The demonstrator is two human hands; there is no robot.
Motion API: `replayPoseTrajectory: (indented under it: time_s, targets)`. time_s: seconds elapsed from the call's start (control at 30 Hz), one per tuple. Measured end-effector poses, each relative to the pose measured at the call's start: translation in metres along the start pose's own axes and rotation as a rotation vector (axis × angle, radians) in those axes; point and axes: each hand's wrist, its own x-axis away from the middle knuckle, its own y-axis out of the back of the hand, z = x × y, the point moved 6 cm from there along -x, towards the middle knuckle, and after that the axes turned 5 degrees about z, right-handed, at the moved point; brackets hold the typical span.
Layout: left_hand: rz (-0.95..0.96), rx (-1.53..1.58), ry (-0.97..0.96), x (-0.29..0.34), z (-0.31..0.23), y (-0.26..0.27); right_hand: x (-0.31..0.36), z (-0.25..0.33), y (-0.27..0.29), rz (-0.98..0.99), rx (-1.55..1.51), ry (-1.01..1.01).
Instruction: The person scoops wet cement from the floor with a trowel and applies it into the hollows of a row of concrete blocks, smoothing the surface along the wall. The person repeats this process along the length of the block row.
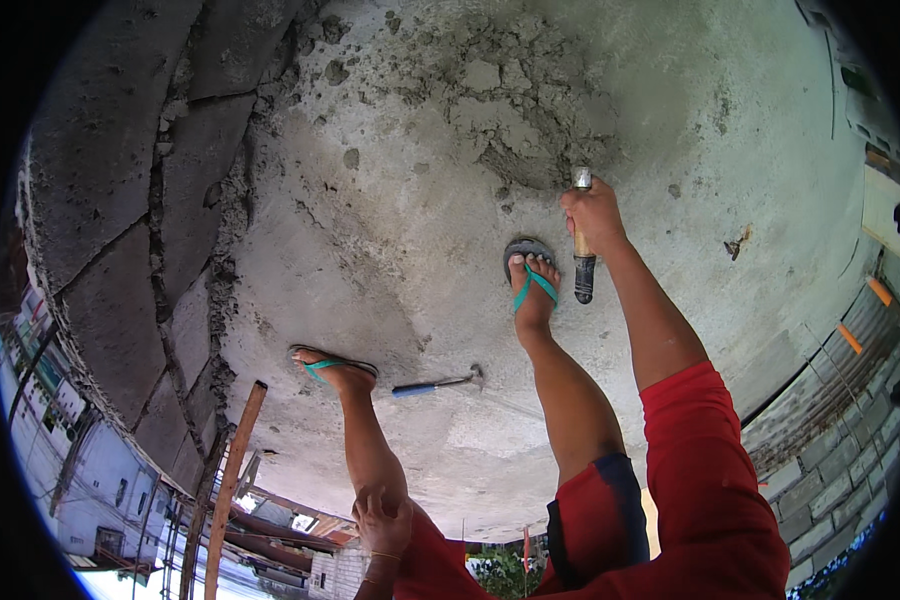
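two hands, both the person's own. right hand [592,215]: arm reaching forward and down, fist clenched around a chisel [582,245] near its upper part; metal tip at the edge of a rough, chipped patch [515,110] in the concrete floor [370,230], dark grip end sticking out below the fist, just beside the right foot. left hand [382,522]: resting on the left knee at the lower edge of view, fingers curled over it, holding no tool. hammer [437,384]: blue handle, metal head, lying flat on the floor between the two feet, apart from both hands. feet: each in a sandal with teal straps, left one [332,368] near the hammer handle, right one [531,280] close to the chisel. clothing: red shorts with a dark band. surroundings: cracked slabs [120,230] along the left of the floor; wooden pole [232,470] slanting at lower left; block wall [830,440] at right; loose crumbs of broken mortar scattered around the chipped patch
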Motion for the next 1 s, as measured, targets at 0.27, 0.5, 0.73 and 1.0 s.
replayPoseTrajectory:
  time_s: [0.27, 0.5, 0.73, 1.0]
  targets:
    - [0.067, -0.009, 0.06, -0.005, 0.001, 0.007, 0.04, 0.013, 0.022, -0.356, 1.0, 0.26]
    - [0.072, -0.021, 0.053, -0.012, 0.003, 0.01, 0.105, 0.023, 0.041, -0.198, 0.375, 0.152]
    - [0.06, -0.052, 0.056, -0.011, -0.006, 0.014, -0.004, 0.007, 0.036, -0.098, 0.564, 0.012]
    - [0.112, 0.009, 0.101, -0.013, -0.007, 0.014, 0.126, -0.079, 0.059, -0.149, -0.02, -0.312]
